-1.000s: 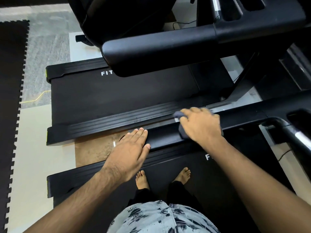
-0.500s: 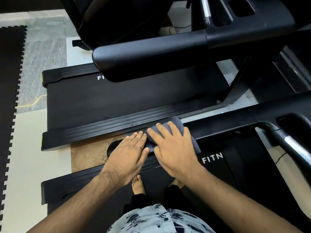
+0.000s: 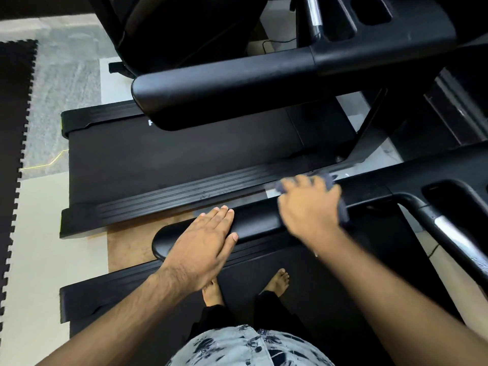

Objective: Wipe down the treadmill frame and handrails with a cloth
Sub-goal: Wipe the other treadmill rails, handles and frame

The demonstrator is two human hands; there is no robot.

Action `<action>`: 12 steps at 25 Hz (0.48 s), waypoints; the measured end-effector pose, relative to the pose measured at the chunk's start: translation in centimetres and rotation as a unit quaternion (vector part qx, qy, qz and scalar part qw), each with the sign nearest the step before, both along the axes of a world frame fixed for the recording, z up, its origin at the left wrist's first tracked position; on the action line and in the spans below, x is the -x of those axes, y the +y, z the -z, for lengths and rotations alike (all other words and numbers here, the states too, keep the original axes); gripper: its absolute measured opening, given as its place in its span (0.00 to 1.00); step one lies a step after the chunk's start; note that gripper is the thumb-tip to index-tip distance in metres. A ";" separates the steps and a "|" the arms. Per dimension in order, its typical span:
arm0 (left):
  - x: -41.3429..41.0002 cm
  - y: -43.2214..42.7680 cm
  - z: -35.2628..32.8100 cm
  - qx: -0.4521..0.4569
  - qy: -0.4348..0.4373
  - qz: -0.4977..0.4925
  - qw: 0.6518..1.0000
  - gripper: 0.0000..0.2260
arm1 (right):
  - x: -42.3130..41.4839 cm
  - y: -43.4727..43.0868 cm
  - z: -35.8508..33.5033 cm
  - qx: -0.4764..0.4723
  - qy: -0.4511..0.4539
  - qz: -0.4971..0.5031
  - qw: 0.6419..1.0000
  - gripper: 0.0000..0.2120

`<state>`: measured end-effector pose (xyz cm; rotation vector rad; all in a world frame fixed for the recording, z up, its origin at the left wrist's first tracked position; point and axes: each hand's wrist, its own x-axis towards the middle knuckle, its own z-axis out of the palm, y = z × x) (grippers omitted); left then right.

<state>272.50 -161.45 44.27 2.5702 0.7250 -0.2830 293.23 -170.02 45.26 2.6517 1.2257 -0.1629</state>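
Note:
I stand barefoot on the belt of a black treadmill, looking down at its left handrail point(image 3: 253, 223), a padded black bar running from lower left to upper right. My left hand point(image 3: 203, 247) rests flat on the rail near its rounded end, fingers straight. My right hand point(image 3: 309, 207), blurred by motion, presses a dark grey cloth point(image 3: 342, 210) onto the rail farther right; the cloth peeks out past my fingers and at the hand's right side. Whether the fingers curl round the cloth is lost in the blur.
A second black treadmill point(image 3: 171, 165) stands just beyond, its own handrail point(image 3: 224, 91) and console overhead. A narrow strip of brown floor point(image 3: 126, 244) lies between the two decks. Black foam mats point(image 3: 13, 128) line the left. My treadmill's chrome-banded grip point(image 3: 454, 233) curves at right.
My right hand slid the cloth left along the rail until it met my left hand, then back to the right. My left hand stayed put.

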 end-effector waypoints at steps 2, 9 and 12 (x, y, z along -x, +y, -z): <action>-0.8 -0.2 -0.1 -0.006 -0.001 0.008 1.000 0.37 | 4.7 -1.0 0.9 -0.042 0.007 -0.131 0.990 0.20; -2.6 -0.8 -0.4 0.006 -0.011 0.009 1.000 0.38 | 0.0 -1.0 0.8 -0.015 -0.004 -0.051 0.999 0.22; -3.6 -0.9 0.0 0.002 -0.009 0.019 1.000 0.39 | -0.4 -2.8 0.6 -0.016 0.080 -0.205 0.975 0.24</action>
